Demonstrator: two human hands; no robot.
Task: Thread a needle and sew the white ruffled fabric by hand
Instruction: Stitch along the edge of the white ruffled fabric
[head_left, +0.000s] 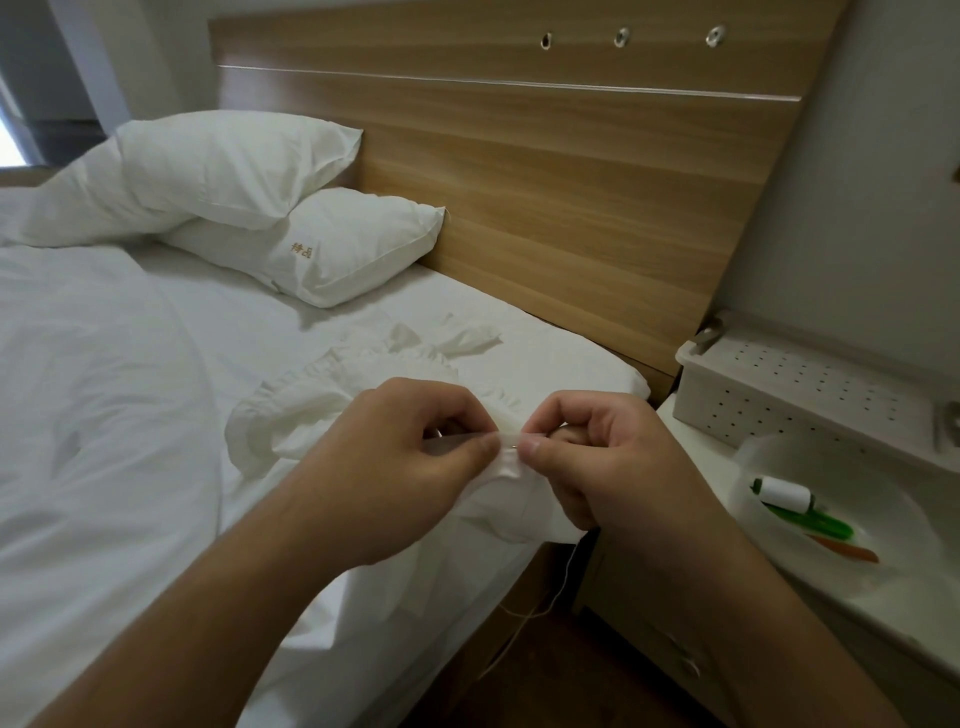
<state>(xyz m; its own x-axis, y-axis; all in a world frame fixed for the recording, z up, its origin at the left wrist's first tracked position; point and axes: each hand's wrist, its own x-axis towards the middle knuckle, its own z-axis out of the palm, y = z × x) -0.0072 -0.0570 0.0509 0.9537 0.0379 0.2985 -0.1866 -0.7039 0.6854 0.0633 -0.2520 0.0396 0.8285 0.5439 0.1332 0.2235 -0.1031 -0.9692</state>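
My left hand (415, 462) and right hand (597, 457) both pinch a fold of the white ruffled fabric (322, 405), the needle (511, 443) between my fingertips, thread (563, 577) dangling below.

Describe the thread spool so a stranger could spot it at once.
Find the nightstand right of the bed. On it sits a white bowl; the spool lies inside, a short white cylinder, unlike the thin green stick and orange stick beside it.
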